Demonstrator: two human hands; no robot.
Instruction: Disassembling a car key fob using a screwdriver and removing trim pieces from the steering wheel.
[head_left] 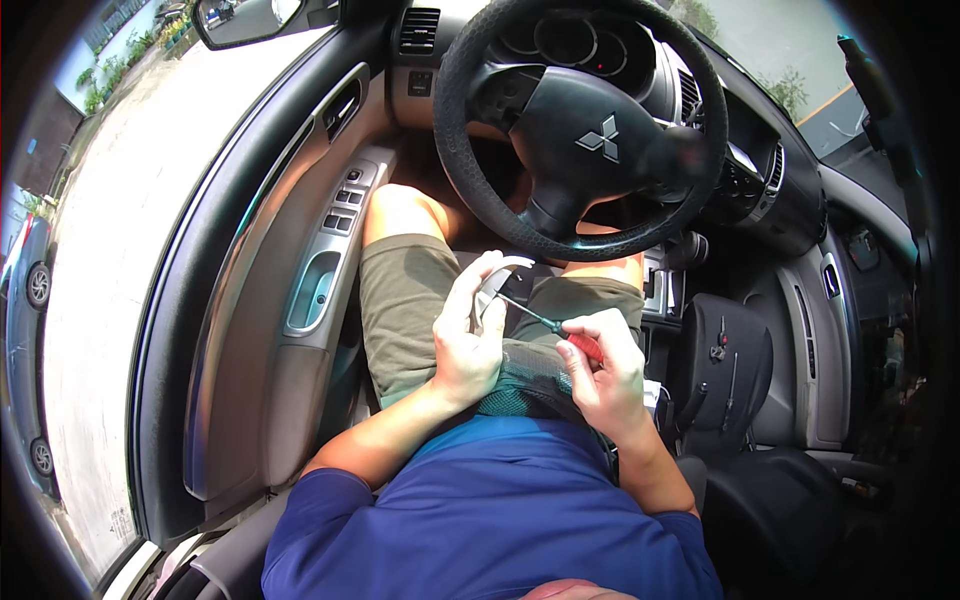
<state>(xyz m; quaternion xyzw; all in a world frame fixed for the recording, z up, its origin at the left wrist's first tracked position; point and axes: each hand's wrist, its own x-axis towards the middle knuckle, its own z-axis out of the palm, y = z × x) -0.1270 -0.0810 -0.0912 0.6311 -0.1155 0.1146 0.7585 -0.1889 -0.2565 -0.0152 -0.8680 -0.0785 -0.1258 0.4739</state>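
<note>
My left hand (468,345) is closed around a small curved piece, white or silver (490,288), held up above my lap. Its exact kind I cannot make out. In my right hand (612,378) is a screwdriver (587,347) with a red handle, a green collar and a thin metal shaft. The shaft points left toward the curved piece, and its tip is at or very near that piece; whether they touch I cannot tell. Under both hands, a dark mesh bag or cloth (525,385) lies across my lap over olive shorts (405,300).
Ahead of my hands is a black steering wheel (450,140). The door panel (240,400) with its window switches (343,212) runs along my left. On the passenger seat (690,340) at right lie a few thin tools (732,385). The gear lever area (660,285) sits between the seats.
</note>
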